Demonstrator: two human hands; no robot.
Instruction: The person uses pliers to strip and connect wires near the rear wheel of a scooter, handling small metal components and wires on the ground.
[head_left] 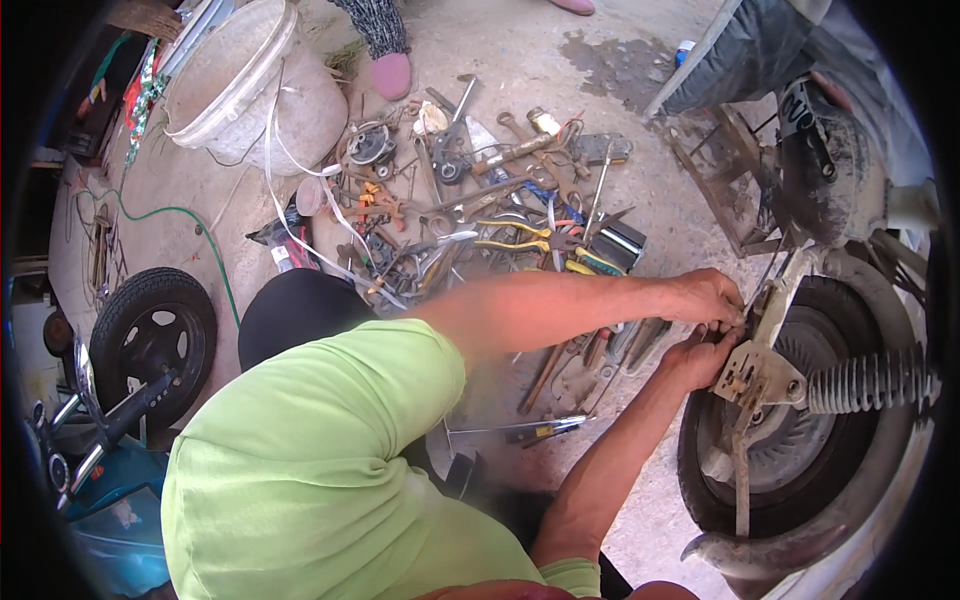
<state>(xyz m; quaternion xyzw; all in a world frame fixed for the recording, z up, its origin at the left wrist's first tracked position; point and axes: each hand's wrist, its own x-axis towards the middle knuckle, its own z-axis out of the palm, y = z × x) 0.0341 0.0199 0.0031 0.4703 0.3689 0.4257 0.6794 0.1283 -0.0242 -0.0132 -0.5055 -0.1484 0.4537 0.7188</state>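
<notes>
At the right side of the work area, a wheel is seen standing on its tyre, with a pale slotted bracket mounted across its near face and a coil spring set against the bracket's right end. The wheel's outer edge is followed by a curved fender.

Both hands are brought together at the bracket's upper left edge. The left hand is bent at the fingers, its tips gathered beside the lower end of a thin rod; whether a small part is pinched there could not be determined. The right hand is placed just below, its fingers curled against the bracket's edge; its grip is hidden by its own fingers.

Working room is bounded on the right by the spring and fender, and above by a rusty metal frame. Between the right forearm and the tyre's left edge, a strip of concrete floor is left for movement. Beneath and beyond the left forearm, the ground is occupied by scattered tools, yellow-handled pliers among them. The far left corner is taken up by a white bucket.
</notes>
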